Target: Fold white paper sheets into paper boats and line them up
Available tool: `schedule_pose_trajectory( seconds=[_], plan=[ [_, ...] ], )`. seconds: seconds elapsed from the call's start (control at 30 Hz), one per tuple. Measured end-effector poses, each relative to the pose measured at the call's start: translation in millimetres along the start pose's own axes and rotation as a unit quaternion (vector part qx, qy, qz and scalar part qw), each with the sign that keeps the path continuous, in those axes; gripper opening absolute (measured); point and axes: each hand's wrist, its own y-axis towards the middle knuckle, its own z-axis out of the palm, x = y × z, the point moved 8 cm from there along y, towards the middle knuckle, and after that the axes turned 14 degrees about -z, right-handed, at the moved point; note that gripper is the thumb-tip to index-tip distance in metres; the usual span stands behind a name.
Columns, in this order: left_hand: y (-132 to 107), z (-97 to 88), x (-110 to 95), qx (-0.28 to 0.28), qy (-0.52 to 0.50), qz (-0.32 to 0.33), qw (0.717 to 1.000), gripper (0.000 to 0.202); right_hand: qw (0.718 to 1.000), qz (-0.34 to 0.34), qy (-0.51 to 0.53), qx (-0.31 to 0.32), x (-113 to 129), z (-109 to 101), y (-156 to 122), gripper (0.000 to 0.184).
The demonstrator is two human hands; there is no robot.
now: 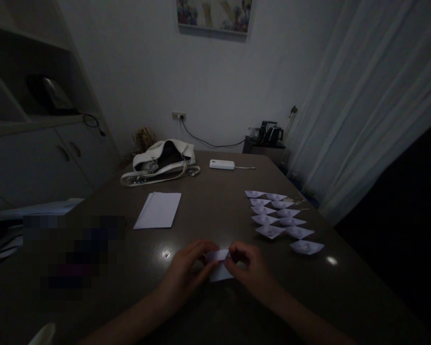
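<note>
A small piece of folded white paper [221,272] is held between my two hands, low over the near part of the table. My left hand [188,266] pinches its left side with thumb and fingers. On the opposite side, my right hand [249,266] grips the paper's right edge the same way. A flap stands up between the thumbs, and its inner folds are hidden by my fingers. To the right, several folded paper boats [270,231] stand in two rows, with one boat [307,247] nearest me. A stack of white paper sheets [158,210] lies to the left.
On the dark table [208,206], a white handbag [165,158] rests at the far left and a white power bank [221,165] with a short cable near the far edge. A black kettle [273,135] stands beyond the table. Curtains [345,105] hang at the right.
</note>
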Motion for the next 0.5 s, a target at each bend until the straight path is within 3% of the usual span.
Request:
schedule_pose_trajectory(
  seconds=[0.17, 0.3, 0.5],
  plan=[
    [-4, 0.3, -4, -0.036, 0.033, 0.041, 0.998, 0.006, 1.000, 0.019, 0.006, -0.009, -4, 2, -1, 0.022],
    [-13, 2.0, -7, -0.077, 0.056, 0.099, 0.991, 0.010, 0.999, 0.015, -0.012, -0.030, -8, 3, -4, 0.018],
    [-21, 13.4, -13, -0.045, 0.096, 0.141, 0.984, 0.015, 1.000, 0.014, 0.006, -0.027, -6, 6, -6, 0.006]
  ],
)
